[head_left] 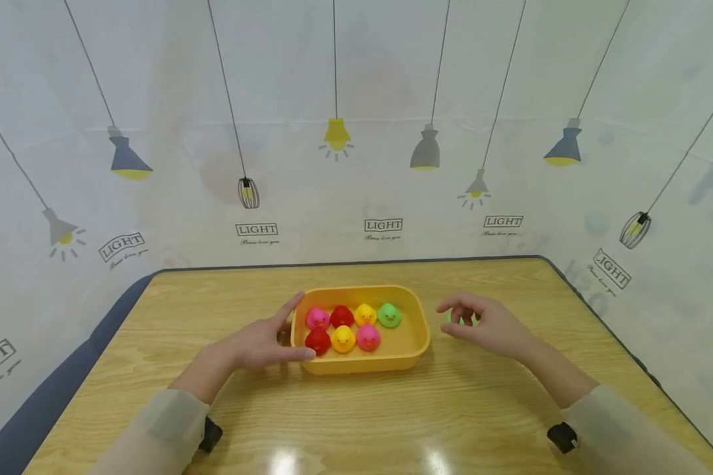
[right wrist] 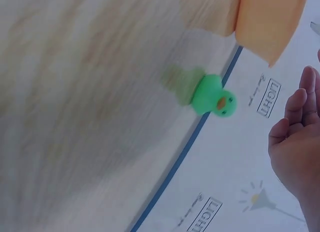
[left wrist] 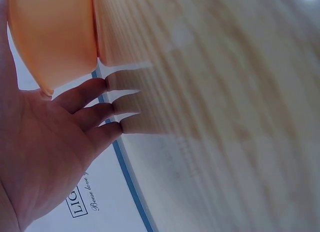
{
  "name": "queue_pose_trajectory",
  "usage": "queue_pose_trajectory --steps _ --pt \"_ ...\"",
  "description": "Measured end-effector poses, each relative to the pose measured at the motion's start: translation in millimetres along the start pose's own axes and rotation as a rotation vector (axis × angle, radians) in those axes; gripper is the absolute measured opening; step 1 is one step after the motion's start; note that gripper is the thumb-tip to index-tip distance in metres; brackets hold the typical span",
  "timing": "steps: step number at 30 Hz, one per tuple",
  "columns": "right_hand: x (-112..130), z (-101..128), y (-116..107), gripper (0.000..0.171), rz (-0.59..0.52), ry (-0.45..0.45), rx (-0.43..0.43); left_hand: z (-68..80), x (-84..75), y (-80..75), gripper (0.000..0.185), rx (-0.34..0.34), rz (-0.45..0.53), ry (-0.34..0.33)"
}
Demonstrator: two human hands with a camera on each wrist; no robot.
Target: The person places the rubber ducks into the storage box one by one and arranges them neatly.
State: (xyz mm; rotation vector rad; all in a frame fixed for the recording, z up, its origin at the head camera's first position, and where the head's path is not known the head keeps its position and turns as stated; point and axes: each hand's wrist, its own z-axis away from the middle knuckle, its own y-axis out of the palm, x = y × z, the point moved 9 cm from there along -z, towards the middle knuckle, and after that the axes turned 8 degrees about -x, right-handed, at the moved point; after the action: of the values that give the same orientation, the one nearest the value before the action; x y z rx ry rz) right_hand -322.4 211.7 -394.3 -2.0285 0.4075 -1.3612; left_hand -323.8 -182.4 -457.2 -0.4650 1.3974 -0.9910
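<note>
On the wooden table (head_left: 356, 415), the yellow tray (head_left: 412, 346) at centre frame holds seven toy ducks. The left hand (head_left: 255, 343) rests flat against its left wall, fingers straight. The right hand (head_left: 490, 326), loosely curled and holding nothing, hovers over a green duck (right wrist: 212, 95) right of the tray; grasping it seems next.
</note>
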Motion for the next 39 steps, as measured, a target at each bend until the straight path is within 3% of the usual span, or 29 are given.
queue_pose_trajectory --steps 8,17,27,39 --pt "-24 27 -25 0.024 -0.021 0.005 -0.018 1.5 -4.6 -2.2 0.123 0.002 -0.004 0.013" --pt "-51 40 -38 0.028 -0.015 0.055 0.029 3.6 -5.0 -3.9 0.123 -0.003 0.005 0.009" --pt "-74 39 -35 0.035 -0.03 0.123 0.091 3.1 -3.8 -3.8 0.122 0.004 -0.001 0.016" --pt "-80 18 -24 0.047 0.01 0.146 0.144 3.2 -5.1 -2.3 0.123 0.009 -0.005 0.014"
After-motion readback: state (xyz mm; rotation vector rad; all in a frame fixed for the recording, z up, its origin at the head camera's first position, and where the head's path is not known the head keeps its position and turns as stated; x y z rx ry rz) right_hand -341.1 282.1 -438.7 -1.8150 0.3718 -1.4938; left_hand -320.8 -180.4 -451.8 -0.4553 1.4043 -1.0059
